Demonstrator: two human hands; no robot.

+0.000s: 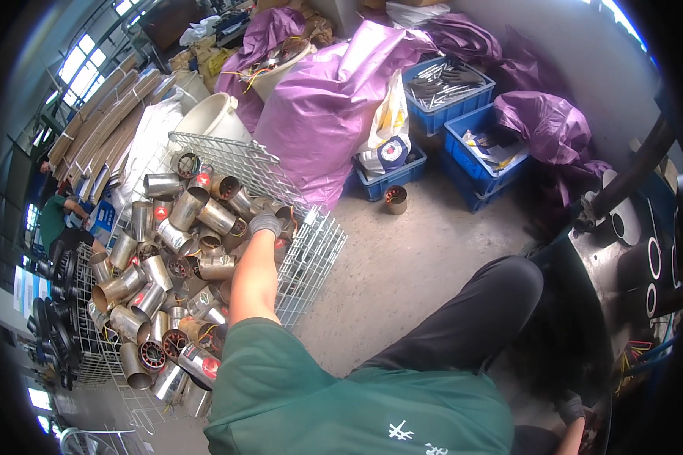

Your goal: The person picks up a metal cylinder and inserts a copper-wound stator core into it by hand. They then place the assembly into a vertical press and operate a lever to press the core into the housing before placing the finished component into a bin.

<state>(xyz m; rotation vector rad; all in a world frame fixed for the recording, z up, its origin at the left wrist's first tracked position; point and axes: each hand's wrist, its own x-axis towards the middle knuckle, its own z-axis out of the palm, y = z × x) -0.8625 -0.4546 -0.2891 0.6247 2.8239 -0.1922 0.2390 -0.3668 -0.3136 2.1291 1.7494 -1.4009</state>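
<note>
My left hand [265,223], in a grey glove, reaches to the far right side of a wire basket [311,254] heaped with metal cylinders [218,217]. Its fingers curl down among the cylinders, beside one [287,220] near the mesh wall; what they hold is hidden. Several cylinders show ringed, copper-coloured insides and thin coloured wires, like motor stators in steel sleeves. At the lower right, my right hand [570,408], also gloved, is low beside my leg, next to a dark reddish part [598,426]. Shadow and the picture's rim hide its fingers.
One loose cylinder [395,199] stands on the concrete floor [402,273]. Beyond are purple sacks [326,106], blue crates [451,114] and a pale bucket [212,117]. To the right is a metal surface [596,254] with tubes. A person [59,216] in green is at the far left.
</note>
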